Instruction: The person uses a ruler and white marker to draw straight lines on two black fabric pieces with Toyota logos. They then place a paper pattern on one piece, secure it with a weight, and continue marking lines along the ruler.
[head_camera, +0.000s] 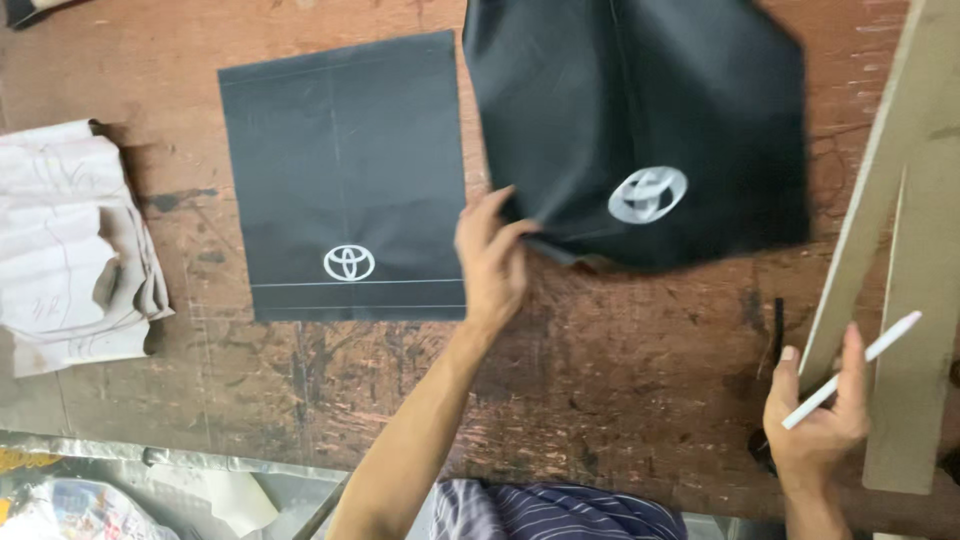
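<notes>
My left hand pinches the lower left edge of a black fabric piece with a white oval emblem, lifting it off the worn brown table. A second flat black fabric piece with the same kind of emblem and chalk lines lies to the left of that hand. My right hand at the lower right holds a thin white marking stick between its fingers, beside a pale wooden template.
A stack of white paper patterns lies at the table's left edge. Something small and black lies next to my right hand. Below the table edge are plastic-wrapped items and striped cloth.
</notes>
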